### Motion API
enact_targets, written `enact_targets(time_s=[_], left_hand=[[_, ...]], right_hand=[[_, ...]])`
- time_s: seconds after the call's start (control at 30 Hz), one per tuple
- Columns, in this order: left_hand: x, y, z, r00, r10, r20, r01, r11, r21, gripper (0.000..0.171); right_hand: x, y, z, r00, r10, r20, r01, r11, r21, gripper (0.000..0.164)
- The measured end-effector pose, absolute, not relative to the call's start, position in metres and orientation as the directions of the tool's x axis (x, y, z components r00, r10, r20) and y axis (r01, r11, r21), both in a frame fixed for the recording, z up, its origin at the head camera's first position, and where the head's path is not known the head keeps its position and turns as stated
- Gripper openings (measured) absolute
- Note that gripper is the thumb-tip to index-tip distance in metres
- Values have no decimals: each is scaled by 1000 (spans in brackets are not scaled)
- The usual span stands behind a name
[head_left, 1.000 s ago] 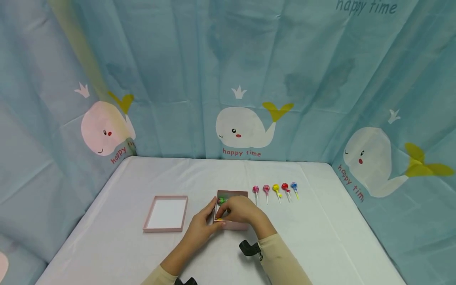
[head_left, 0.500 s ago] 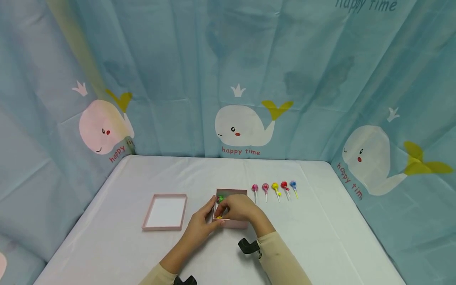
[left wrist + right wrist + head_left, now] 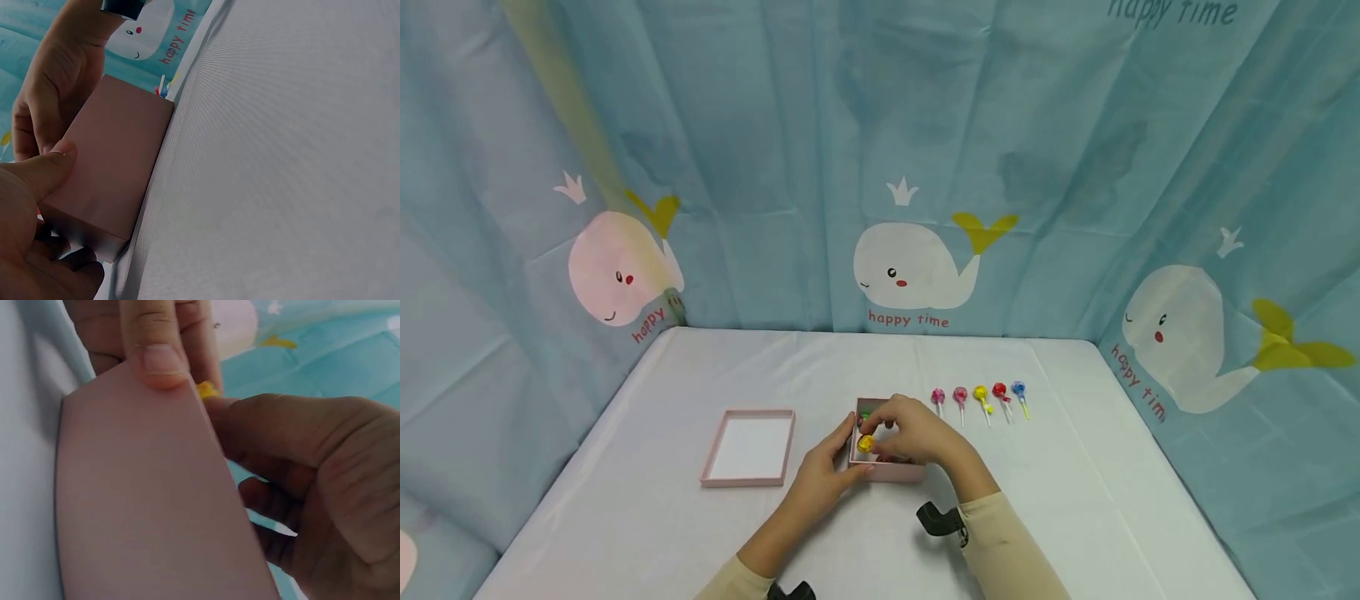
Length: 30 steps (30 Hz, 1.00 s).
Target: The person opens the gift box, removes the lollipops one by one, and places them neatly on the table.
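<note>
My left hand [image 3: 822,477] grips the near left corner of a pink box [image 3: 898,473], thumb on its front wall and the other fingers along the left side. Over the open box, my right hand [image 3: 917,432] pinches a yellow lollipop [image 3: 865,443] between thumb and fingers; its stick is hidden. A green lollipop [image 3: 864,415] lies inside at the far left, partly covered by the right hand. Something dark red shows inside beneath the right hand. In the right wrist view the yellow wrapper [image 3: 207,389] peeks past the box edge beside the right thumb.
Left of the box, its pink-rimmed lid [image 3: 742,482] lies with the white inside up. To the right, a row of several lollipops holds two pink ones, a yellow one [image 3: 981,392], a red one [image 3: 999,389] and a blue one [image 3: 1018,388]. Curtains with whales hang behind the white table [image 3: 1120,500].
The right hand has risen a little from inside the box, and the yellow lollipop has come up with it. The left hand keeps its grip in place.
</note>
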<state>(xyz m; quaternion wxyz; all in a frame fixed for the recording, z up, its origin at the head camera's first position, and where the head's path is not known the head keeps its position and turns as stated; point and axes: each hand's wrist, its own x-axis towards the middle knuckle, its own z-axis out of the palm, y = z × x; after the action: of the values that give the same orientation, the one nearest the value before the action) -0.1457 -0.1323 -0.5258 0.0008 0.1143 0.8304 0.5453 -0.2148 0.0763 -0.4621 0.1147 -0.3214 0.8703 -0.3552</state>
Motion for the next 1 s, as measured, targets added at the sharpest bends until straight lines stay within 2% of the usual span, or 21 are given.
enact_targets(time_s=[0.33,0.6,0.83,1.0], left_hand=[[-145,-131,-526,-977,184,107,174,402,899,96],[-146,-132,-524,-980,169,100,166,434,885,94],[-147,-132,-523,-980,168,110,172,422,890,93],[-146,-132,-524,-978,176,108,172,402,899,93]], right_hand=[[-206,105,-440,-857,-494,148,-427,520,-739,23],[-199,125,-434,-877,-436,201,-430,529,-731,24],[-199,144,-441,-901,-316,299,-430,547,-718,26],[-196,160,-449,-920,-272,283,-390,568,-724,28]])
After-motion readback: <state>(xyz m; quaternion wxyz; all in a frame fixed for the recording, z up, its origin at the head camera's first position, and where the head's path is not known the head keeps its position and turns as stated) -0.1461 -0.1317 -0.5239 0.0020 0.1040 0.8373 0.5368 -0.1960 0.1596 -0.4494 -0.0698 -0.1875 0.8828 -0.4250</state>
